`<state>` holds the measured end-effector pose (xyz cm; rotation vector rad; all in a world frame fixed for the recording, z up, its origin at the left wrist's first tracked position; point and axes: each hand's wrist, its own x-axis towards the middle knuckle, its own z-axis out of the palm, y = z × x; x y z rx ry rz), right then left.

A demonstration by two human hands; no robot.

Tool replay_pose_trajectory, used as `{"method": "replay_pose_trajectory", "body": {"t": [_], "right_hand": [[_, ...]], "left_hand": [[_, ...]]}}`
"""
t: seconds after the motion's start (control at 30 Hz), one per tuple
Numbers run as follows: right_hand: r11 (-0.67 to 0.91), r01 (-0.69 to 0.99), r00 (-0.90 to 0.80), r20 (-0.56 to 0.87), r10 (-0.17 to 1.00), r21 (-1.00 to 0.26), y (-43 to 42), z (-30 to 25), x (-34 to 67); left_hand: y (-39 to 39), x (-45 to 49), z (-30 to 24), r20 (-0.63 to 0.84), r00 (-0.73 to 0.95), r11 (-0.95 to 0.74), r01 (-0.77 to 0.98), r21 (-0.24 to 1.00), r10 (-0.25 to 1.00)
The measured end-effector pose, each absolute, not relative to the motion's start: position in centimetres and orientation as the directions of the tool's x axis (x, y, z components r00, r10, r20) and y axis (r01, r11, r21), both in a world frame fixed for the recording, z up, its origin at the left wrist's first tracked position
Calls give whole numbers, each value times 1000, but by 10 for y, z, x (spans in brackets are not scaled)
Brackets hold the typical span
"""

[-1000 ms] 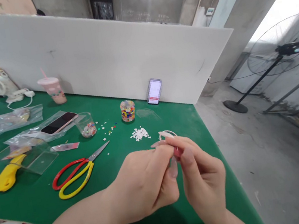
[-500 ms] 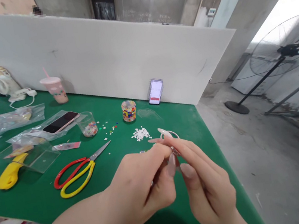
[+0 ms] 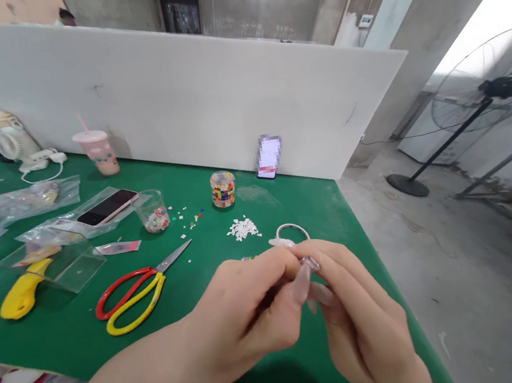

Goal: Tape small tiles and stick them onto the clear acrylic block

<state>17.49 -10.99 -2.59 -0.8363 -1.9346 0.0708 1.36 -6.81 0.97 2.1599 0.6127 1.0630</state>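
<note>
My left hand (image 3: 250, 309) and my right hand (image 3: 365, 313) meet over the green table, fingertips pinched together. A small shiny piece (image 3: 313, 262) shows at the fingertips; I cannot tell what it is, and the fingers hide most of what they grip. Just beyond them is a thin white ring (image 3: 291, 225), partly covered by the fingers. A pile of small white chips (image 3: 242, 228) lies ahead of my left hand. Farther back stands a round container covered in coloured mosaic tiles (image 3: 223, 190). Red-and-yellow-handled scissors (image 3: 154, 285) lie left of my left hand.
A clear cup (image 3: 149, 200) of coloured pieces stands near a phone (image 3: 107, 207) on plastic bags. A yellow-handled tool (image 3: 26, 292), a clear plastic stand (image 3: 77, 271) and a pink drink cup (image 3: 96, 145) are at left. Another phone (image 3: 268, 156) leans on the white partition (image 3: 172, 94).
Both hands have shifted slightly right, and my fingers have curled in closer together. More of the white ring beyond them is visible. The view has moved a little.
</note>
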Motion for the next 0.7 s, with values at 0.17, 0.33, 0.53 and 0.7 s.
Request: {"method": "replay_pose_trajectory", "body": {"t": [0.17,0.33,0.53,0.7], "right_hand": [[771,543,-334,756,563,-334,-107,-22,178],[753,554,-301,758,579,-355,-107,-24,177],[727,497,-237,732,639,-474,-108,-27,177],[712,502,-248,707,662,-491,-110,-25,178]], "left_hand": [[-67,14,10,429,589,-559,46,828,685],[-65,13,8,310,642,-405,1,914,701],[-67,9,8,239,679,-327,2,945,695],[-68,13,11,245,658,-329,4,944,712]]}}
